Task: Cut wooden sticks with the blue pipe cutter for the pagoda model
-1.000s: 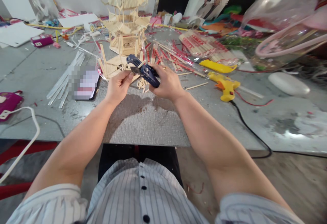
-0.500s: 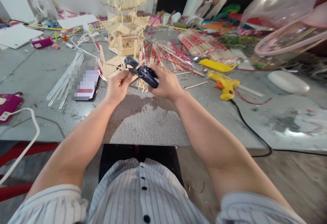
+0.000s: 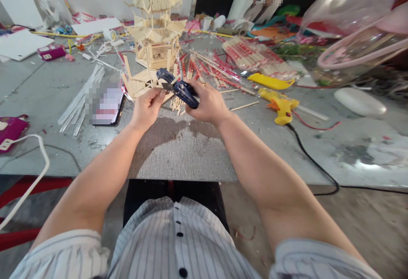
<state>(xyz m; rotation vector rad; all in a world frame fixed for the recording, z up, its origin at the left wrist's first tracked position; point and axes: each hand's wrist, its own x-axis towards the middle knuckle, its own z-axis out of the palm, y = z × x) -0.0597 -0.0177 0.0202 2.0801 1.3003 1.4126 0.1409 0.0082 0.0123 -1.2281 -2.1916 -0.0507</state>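
Note:
My right hand [image 3: 207, 102] is wrapped round a dark blue hand tool [image 3: 181, 92], whose head points up and left. A short pale wooden stick [image 3: 175, 79] lies across the tool's jaws. My left hand [image 3: 148, 107] is pinched just left of the jaws; what sits between its fingertips is too small to make out. Behind the hands stands a pagoda model of wooden sticks [image 3: 156, 37]. A flat stick panel [image 3: 137, 84] lies just beyond my left hand, and short cut sticks [image 3: 176, 105] are scattered below the tool.
A phone [image 3: 110, 105] and clear glue sticks [image 3: 81, 100] lie to the left. On the right are a yellow glue gun [image 3: 282, 107] with a black cord, a yellow cutter [image 3: 270, 81], a white mouse-like object [image 3: 360, 102] and packaged chopsticks [image 3: 255, 56].
The tool in my right hand has tilted slightly and its handles look closer together. My left hand has hardly moved.

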